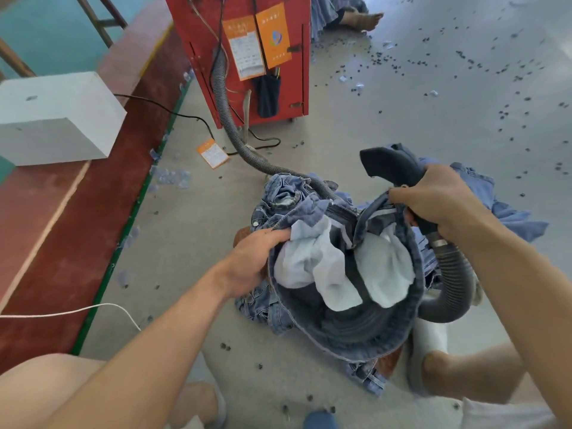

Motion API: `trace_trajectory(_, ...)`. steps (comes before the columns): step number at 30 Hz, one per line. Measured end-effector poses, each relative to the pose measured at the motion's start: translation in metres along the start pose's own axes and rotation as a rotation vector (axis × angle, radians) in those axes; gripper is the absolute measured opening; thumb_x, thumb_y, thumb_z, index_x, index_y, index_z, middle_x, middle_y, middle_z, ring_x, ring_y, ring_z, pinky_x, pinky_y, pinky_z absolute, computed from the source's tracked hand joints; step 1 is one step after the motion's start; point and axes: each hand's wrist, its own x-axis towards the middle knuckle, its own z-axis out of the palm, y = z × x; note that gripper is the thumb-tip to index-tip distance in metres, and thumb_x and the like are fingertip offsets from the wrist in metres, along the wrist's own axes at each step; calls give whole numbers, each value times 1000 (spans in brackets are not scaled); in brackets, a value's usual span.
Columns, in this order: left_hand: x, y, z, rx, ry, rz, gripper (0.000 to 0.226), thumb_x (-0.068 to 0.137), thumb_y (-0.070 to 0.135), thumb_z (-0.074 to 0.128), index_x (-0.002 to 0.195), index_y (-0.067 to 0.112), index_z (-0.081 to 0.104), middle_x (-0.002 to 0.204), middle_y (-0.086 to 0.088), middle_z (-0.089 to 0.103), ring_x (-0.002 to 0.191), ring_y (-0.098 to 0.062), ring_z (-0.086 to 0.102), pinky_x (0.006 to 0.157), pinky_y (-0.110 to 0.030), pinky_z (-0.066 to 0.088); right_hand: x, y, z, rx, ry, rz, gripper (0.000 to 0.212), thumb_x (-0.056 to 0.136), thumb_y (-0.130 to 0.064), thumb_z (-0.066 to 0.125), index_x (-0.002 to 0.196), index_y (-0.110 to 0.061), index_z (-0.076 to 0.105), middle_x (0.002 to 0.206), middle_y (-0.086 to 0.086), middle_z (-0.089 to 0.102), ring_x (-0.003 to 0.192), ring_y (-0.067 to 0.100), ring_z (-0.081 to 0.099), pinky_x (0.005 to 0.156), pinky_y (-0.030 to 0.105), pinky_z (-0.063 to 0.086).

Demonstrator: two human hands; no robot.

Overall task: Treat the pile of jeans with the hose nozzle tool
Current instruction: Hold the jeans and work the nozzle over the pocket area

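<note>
A pair of inside-out jeans (346, 332) hangs open at the waist in front of me, its white pocket linings (312, 264) showing. My left hand (253, 258) grips the waistband on the left side. My right hand (433, 199) grips the black hose nozzle (390, 164) by its handle and also pinches the waistband's right side. The nozzle's mouth points left, above the jeans. A grey ribbed hose (448, 289) loops down from the nozzle on the right. More blue jeans (288, 193) lie heaped on the floor beneath and behind.
A red machine (247, 57) stands behind, with the hose (226, 119) running from it to the pile. A white block (55, 119) sits on a red ledge at left. Dark scraps litter the grey floor (433, 103). Another person's foot (362, 18) is at top. My knees are below.
</note>
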Motion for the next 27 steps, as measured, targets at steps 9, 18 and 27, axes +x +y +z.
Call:
trace_trajectory(9,0,15,19,-136,14,108,46,108,41,46,136,11,66,139,-17,64,129,-33,62,103,-39,54,-27,-5,-11,-106,-51,-156,32,95,-50,67,108,-24,53,56,0,69,45,16,67,44,32,55)
trace_trajectory(18,4,16,15,19,130,166,24,96,37,64,105,22,80,113,-11,76,101,-21,71,91,-36,55,-61,-19,-41,-251,-314,-385,33,84,-62,65,95,-31,61,55,0,66,42,15,62,41,20,45)
trace_trajectory(27,-3,8,23,-135,13,124,33,106,6,47,129,12,69,132,-13,70,120,-25,67,102,-35,54,-42,-20,-12,26,-259,-296,22,98,-43,67,87,-26,61,56,0,62,46,18,58,50,28,51)
